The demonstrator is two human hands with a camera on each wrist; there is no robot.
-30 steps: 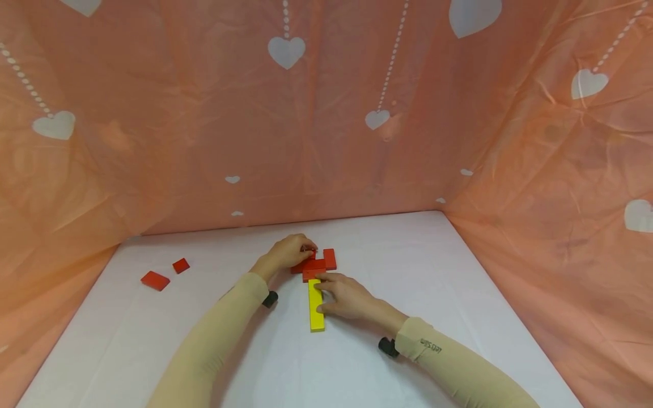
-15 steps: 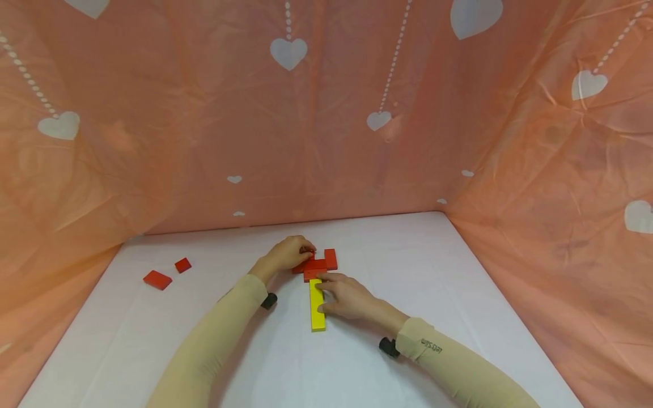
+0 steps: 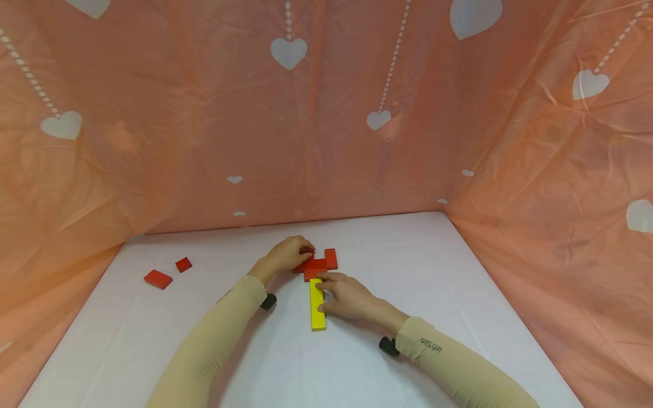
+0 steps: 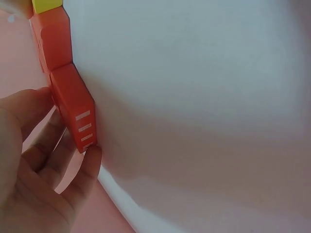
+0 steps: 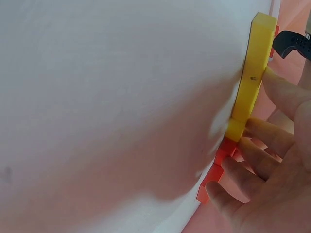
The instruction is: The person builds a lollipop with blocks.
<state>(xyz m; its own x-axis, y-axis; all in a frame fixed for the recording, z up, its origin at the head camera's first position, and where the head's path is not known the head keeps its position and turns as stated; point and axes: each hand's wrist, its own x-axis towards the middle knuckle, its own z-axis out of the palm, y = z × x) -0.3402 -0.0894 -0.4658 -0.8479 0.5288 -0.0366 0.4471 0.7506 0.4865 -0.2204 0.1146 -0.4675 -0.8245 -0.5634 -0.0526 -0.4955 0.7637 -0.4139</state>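
Observation:
My left hand (image 3: 288, 253) pinches a red block (image 4: 75, 109) with white stripes on its end, at the left of a group of red blocks; in the left wrist view, fingertips touch its side and striped end. In the head view the hand partly hides that block. A red block (image 3: 331, 259) stands at the group's right, with more red blocks (image 3: 315, 275) at the middle and front. From there a yellow bar (image 3: 317, 314) runs toward me, with a seam visible in the right wrist view. My right hand (image 3: 349, 296) rests its extended fingers (image 5: 265, 162) and thumb along the bar's right side.
A red slab (image 3: 158, 279) and a smaller red square block (image 3: 183, 264) lie apart at the left of the white table (image 3: 408, 266). Peach cloth (image 3: 336, 170) with pale hearts stands behind the table and along both sides. Black wrist cameras (image 3: 389, 347) hang under the sleeves.

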